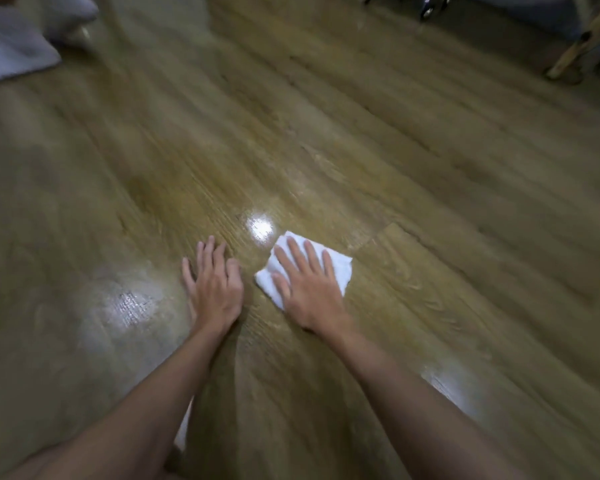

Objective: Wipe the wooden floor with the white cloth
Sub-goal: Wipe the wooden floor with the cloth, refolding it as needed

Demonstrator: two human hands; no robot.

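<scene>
Left hand (215,287): lying flat with fingers spread, bracing on the wooden floor (430,168), holding nothing.
White cloth (340,268): lying folded just right of it, on the floor.
Right hand (307,285): pressing flat, fingers straight, directly on the cloth; unwiped boards are stretching ahead.

Left hand (214,289), right hand (305,289) flat

1. Right hand (307,287) lies flat, fingers straight and spread, pressing on the white cloth (340,268).
2. The cloth, folded, rests on the wooden floor (430,174).
3. Left hand (215,285) rests palm-down on the bare floor just beside the cloth, apart from it.
4. Bright glare spot (260,228) on the boards near the cloth.
5. Pale fabric (14,46) at far left; wooden leg (582,43) at far right.
</scene>
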